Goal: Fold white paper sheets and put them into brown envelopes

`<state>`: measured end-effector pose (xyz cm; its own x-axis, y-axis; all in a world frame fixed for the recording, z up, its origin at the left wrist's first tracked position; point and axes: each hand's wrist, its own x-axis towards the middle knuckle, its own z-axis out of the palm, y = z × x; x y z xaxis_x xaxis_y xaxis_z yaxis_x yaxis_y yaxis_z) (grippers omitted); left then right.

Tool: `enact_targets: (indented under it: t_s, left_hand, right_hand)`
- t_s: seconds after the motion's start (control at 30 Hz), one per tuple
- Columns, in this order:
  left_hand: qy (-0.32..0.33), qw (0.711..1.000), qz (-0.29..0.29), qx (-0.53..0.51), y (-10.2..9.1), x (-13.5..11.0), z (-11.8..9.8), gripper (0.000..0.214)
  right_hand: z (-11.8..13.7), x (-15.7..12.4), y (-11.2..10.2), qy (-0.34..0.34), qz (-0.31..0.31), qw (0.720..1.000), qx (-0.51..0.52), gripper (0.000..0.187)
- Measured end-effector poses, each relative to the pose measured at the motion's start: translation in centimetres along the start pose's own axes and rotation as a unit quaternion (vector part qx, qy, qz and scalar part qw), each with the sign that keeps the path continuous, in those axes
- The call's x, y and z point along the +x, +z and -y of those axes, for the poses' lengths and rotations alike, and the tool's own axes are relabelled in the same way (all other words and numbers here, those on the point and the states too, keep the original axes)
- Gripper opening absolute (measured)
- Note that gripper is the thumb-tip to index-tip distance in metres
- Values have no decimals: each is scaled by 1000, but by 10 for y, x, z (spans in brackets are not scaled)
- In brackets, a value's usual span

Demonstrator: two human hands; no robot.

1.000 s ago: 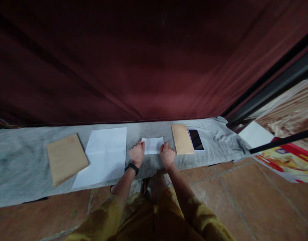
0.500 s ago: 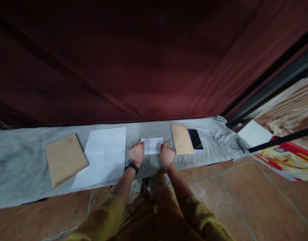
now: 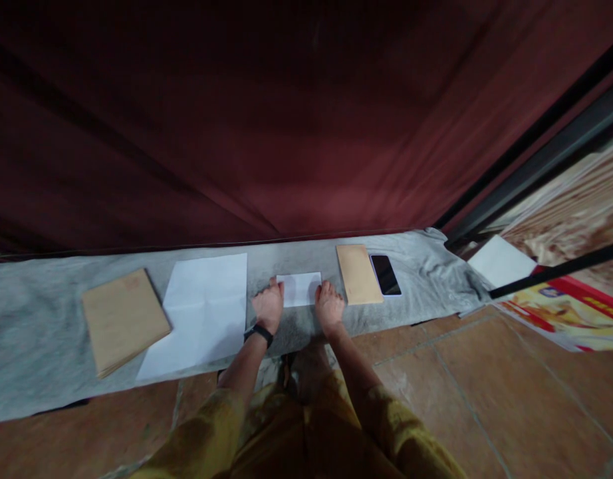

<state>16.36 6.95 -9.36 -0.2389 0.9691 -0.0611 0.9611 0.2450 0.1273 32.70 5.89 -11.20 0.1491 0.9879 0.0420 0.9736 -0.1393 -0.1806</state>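
Observation:
A small folded white paper (image 3: 299,288) lies on a grey cloth (image 3: 47,313) spread on the floor. My left hand (image 3: 268,305), with a black band on its wrist, rests at the paper's left edge with fingers pressed down on it. My right hand (image 3: 329,307) rests at the paper's right lower corner, fingers flat on it. Both hands lie flat and hold nothing up.
Left of my hands lies a large creased white sheet (image 3: 204,313) and a stack of brown envelopes (image 3: 123,319). To the right are one brown envelope (image 3: 356,273) and a dark phone (image 3: 385,274). A maroon curtain (image 3: 266,120) hangs behind. Tiled floor, white paper (image 3: 502,260) and printed poster (image 3: 576,309) at right.
My hands stay on the folded paper with almost no movement. The camera view has drifted slightly, shifting everything a little left and up.

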Motion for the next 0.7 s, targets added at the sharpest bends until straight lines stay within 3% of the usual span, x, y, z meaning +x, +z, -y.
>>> enact_targets:
  t_s: [0.13,0.27,0.37,0.5,0.63,0.7]
  left_hand:
    - [52,997,-49,9,-3,-8,3,45]
    - [208,974,-83,8,5,-31,-1,44]
    - [282,957,-62,-26,18,-49,-2,47]
    - [285,958,-32,-27,31,-62,3,55]
    - [286,958,-33,-13,32,-64,8,58]
    - [289,957,-35,-11,30,-65,7,59]
  right_hand:
    - [0,0,1,-3,-2,1000,-2,31]
    - [0,0,2,-5,-2,1000,1,32]
    - [0,-1,3,-7,-3,1000,7,32]
    - [-1,0,4,-8,-6,1000,15,32]
    - [-5,-2,2,3,-6,999,40,34]
    - [-7,-6,1,-25,-20,998,55,36]
